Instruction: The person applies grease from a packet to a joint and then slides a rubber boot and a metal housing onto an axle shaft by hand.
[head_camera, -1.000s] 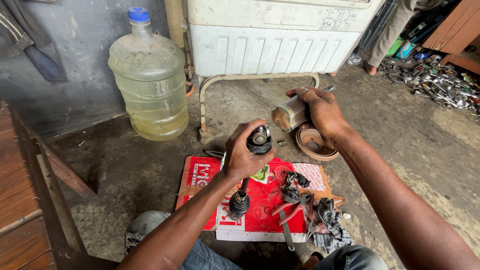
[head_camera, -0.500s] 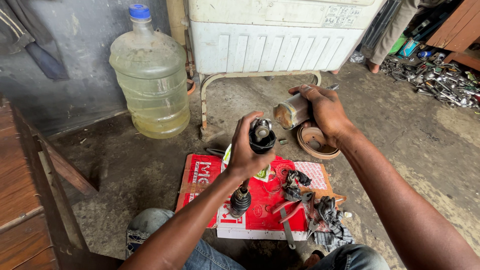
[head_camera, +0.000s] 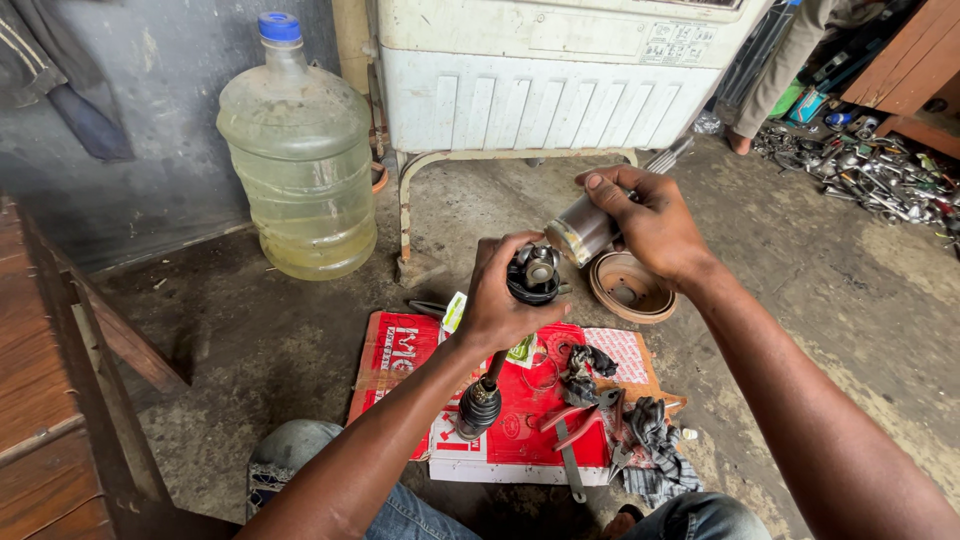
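My left hand grips the upper end of a black drive shaft, held upright over a red printed cardboard sheet; the shaft's greasy joint head pokes out above my fingers and its rubber boot hangs below. My right hand holds a metal cup-shaped joint housing, tilted with its open mouth close to the joint head, almost touching it.
A round rusty metal dish lies on the concrete floor behind the cardboard. Red-handled pliers and dirty rags lie on the cardboard. A large water bottle, a white appliance on a stand and a wooden bench surround me.
My left hand has raised the shaft a little, and my right hand has tilted the metal housing down toward the joint head, closing the gap between them.
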